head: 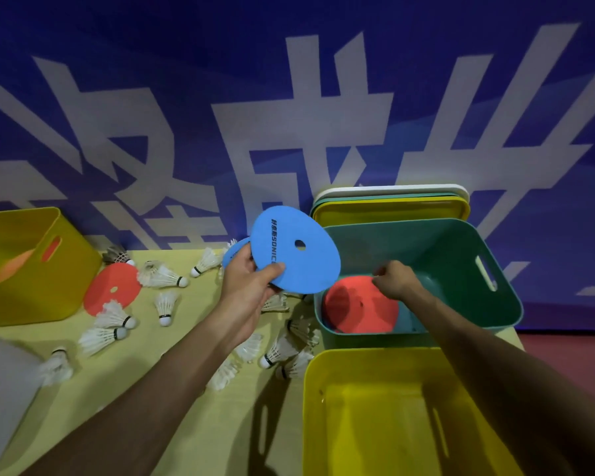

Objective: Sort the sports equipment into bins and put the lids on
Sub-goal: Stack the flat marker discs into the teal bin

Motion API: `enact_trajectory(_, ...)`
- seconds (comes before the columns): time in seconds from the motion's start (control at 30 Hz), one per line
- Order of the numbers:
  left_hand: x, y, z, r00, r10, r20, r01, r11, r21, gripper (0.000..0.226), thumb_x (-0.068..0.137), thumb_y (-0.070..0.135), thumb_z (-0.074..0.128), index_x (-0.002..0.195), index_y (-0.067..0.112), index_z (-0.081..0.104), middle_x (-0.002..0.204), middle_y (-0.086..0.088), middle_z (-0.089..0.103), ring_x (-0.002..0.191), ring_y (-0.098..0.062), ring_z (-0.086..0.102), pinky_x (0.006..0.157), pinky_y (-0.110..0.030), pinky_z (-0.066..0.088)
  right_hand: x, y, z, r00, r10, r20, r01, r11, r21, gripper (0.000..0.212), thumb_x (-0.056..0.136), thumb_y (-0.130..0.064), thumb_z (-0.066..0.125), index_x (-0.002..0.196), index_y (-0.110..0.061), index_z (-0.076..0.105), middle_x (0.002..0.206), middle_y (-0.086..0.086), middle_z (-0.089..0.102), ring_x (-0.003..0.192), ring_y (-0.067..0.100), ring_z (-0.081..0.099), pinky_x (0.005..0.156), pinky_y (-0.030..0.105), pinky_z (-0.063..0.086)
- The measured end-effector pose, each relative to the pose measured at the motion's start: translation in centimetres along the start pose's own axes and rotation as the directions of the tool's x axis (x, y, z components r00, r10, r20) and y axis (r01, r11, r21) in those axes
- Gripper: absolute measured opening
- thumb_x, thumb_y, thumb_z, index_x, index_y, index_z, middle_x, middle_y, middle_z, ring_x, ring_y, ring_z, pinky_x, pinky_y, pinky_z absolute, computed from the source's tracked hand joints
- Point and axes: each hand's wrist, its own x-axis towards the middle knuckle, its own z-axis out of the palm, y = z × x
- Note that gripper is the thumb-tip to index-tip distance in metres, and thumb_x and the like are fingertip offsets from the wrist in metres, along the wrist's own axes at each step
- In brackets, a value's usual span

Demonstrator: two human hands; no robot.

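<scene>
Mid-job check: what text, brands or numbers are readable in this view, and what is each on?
"SONIC": black print on the blue disc held by the left hand; the characters before it are blurred, and the thumb covers whatever follows.
"成": probably, the middle large white character on the blue banner; its neighbours are cropped and unreadable.
Second blue disc behind: any print is too small to read.
Nothing else shows text.
</scene>
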Motion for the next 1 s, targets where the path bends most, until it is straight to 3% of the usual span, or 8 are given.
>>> enact_trajectory(0.07, 0.2, -0.2, 0.8, 1.000, -0.009, 0.018, 0.009, 1.000, 0.006, 0.036, 0.089, -0.008, 0.055, 0.116, 0.014, 0.056, 0.110, -0.003, 0.069, 0.101, -0.019, 0.067, 0.072, -0.032, 0.060, -1.4, -1.6, -0.8, 0.997, -0.043, 0.064, 0.017, 0.933, 0.360, 0.023, 0.094, -0.020, 0.052, 0.097, -0.003, 0.066, 0.093, 0.015, 0.068, 0.082, 0.033, 0.069, 0.073, 0.043, 0.057)
enact_trajectory(0.17, 0.6, -0.4, 1.8, 0.999, -0.017, 0.036, 0.016, 0.999, 0.032, 0.032, 0.089, -0.008, 0.055, 0.110, 0.016, 0.057, 0.107, -0.002, 0.069, 0.100, -0.019, 0.067, 0.074, -0.034, 0.059, -3.7, -4.1, -2.5, 0.947, -0.198, 0.255, -0.078, 0.627, 0.775, 0.034, 0.100, -0.035, 0.043, 0.102, -0.007, 0.061, 0.067, 0.002, 0.064, 0.055, 0.015, 0.062, 0.060, 0.036, 0.056)
enact_trajectory(0.33, 1.6, -0.9, 2.5, 0.999, -0.031, 0.039, 0.023, 0.981, 0.193, 0.031, 0.089, -0.003, 0.058, 0.108, 0.021, 0.055, 0.113, -0.004, 0.067, 0.102, -0.023, 0.066, 0.083, -0.045, 0.056, -4.3, -3.8, -4.4, 0.952, -0.272, 0.138, 0.030, 0.535, 0.844, 0.025, 0.092, -0.007, 0.055, 0.116, -0.002, 0.061, 0.094, 0.012, 0.065, 0.074, 0.025, 0.063, 0.047, 0.028, 0.054)
enact_trajectory(0.5, 1.7, -0.8, 2.6, 0.988, -0.077, 0.137, 0.047, 0.977, 0.206, 0.040, 0.089, -0.001, 0.060, 0.123, 0.017, 0.050, 0.108, -0.007, 0.066, 0.089, -0.026, 0.070, 0.071, -0.032, 0.060, -3.4, -0.5, -4.1, 0.999, -0.001, -0.041, 0.037, 0.488, 0.872, 0.020, 0.088, 0.002, 0.056, 0.105, -0.009, 0.062, 0.097, 0.015, 0.064, 0.070, 0.022, 0.062, 0.046, 0.028, 0.052)
enact_trajectory(0.67, 2.3, -0.8, 0.8, 0.993, -0.087, 0.082, 0.067, 0.973, 0.219, 0.035, 0.088, -0.004, 0.057, 0.119, 0.014, 0.058, 0.110, -0.010, 0.067, 0.087, -0.027, 0.071, 0.076, -0.035, 0.060, -1.7, 2.6, -2.3, 0.951, 0.287, -0.115, -0.123, 0.691, 0.712, 0.033, 0.087, 0.004, 0.055, 0.118, -0.006, 0.060, 0.110, 0.016, 0.060, 0.076, 0.029, 0.063, 0.057, 0.041, 0.058)
enact_trajectory(0.77, 2.4, -1.0, -0.6, 0.996, -0.081, 0.046, 0.069, 0.971, 0.228, 0.030, 0.089, -0.004, 0.055, 0.113, 0.013, 0.061, 0.111, -0.011, 0.066, 0.087, -0.026, 0.071, 0.077, -0.035, 0.059, -0.9, 3.2, -1.0, 0.956, 0.290, -0.052, -0.222, 0.825, 0.520, 0.040, 0.087, 0.005, 0.049, 0.125, -0.007, 0.057, 0.106, 0.019, 0.059, 0.079, 0.035, 0.065, 0.064, 0.047, 0.059)
enact_trajectory(0.9, 2.4, -1.2, -2.6, 0.996, -0.083, 0.009, 0.078, 0.967, 0.243, 0.026, 0.090, -0.004, 0.054, 0.109, 0.011, 0.063, 0.109, -0.011, 0.068, 0.088, -0.026, 0.071, 0.078, -0.037, 0.058, 0.1, 2.2, 0.7, 0.971, 0.239, 0.028, -0.232, 0.901, 0.365, 0.042, 0.090, 0.001, 0.051, 0.131, -0.009, 0.053, 0.099, 0.020, 0.061, 0.063, 0.026, 0.060, 0.050, 0.033, 0.053)
enact_trajectory(1.0, 2.5, -1.3, -4.1, 0.996, -0.086, -0.003, 0.084, 0.963, 0.256, 0.024, 0.091, -0.002, 0.053, 0.110, 0.007, 0.063, 0.107, -0.013, 0.069, 0.089, -0.026, 0.071, 0.082, -0.040, 0.058, 0.7, 1.6, 1.5, 0.977, 0.206, 0.061, -0.215, 0.952, 0.220, 0.034, 0.087, -0.003, 0.052, 0.121, -0.002, 0.057, 0.105, 0.022, 0.064, 0.082, 0.031, 0.064, 0.073, 0.042, 0.058)
